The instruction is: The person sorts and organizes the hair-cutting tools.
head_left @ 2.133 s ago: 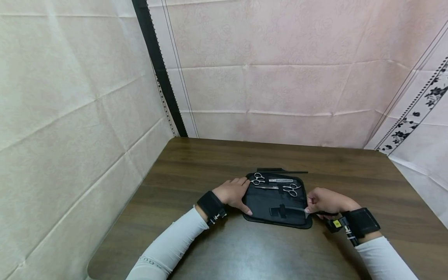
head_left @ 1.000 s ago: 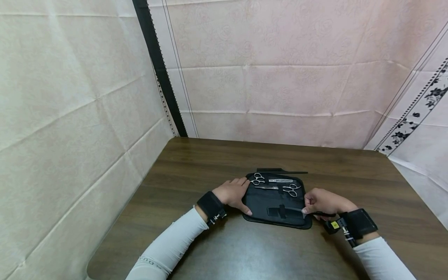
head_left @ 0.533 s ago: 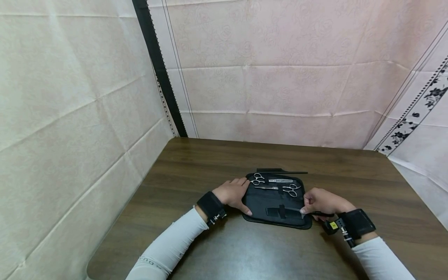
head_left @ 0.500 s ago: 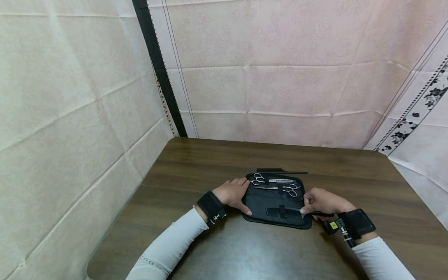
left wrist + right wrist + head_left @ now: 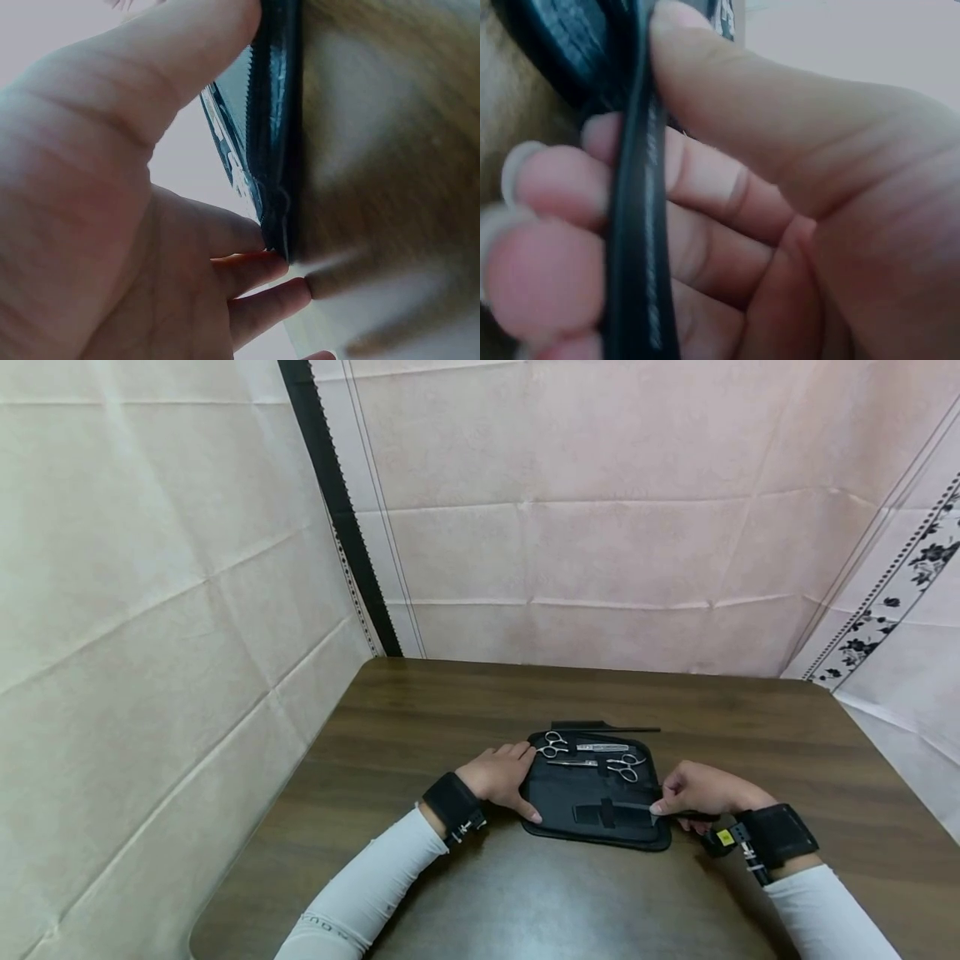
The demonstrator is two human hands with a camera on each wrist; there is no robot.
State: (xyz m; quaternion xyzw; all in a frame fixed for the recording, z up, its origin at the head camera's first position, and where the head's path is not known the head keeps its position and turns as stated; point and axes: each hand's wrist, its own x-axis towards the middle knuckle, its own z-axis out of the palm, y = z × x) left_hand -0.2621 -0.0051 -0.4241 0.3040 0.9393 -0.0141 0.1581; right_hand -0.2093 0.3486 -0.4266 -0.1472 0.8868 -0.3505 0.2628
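Observation:
A black zippered case point(image 5: 558, 789) lies open-faced on the table. Two pairs of silver scissors are strapped in its far half: thinning scissors point(image 5: 602, 747) and a slimmer pair of scissors point(image 5: 628, 760). My left hand point(image 5: 498, 777) rests on the case's left edge, fingers stretched and thumb spread. With thumb and curled fingers, my right hand point(image 5: 705, 789) pinches a black comb point(image 5: 588, 815) at the case's right edge. The comb runs under a small strap point(image 5: 606, 812) in the near half. White lettering shows along the comb point(image 5: 641, 247) in the right wrist view; my fingers hide part of it.
A black tail comb point(image 5: 592, 725) lies just behind the case, its thin tail pointing right. The wooden table point(image 5: 420, 710) meets cloth-covered walls point(image 5: 600, 552) at its back and left.
The comb first slid left under the strap with my right hand, then shifted slightly back to the right over the last half second. My left hand keeps its place.

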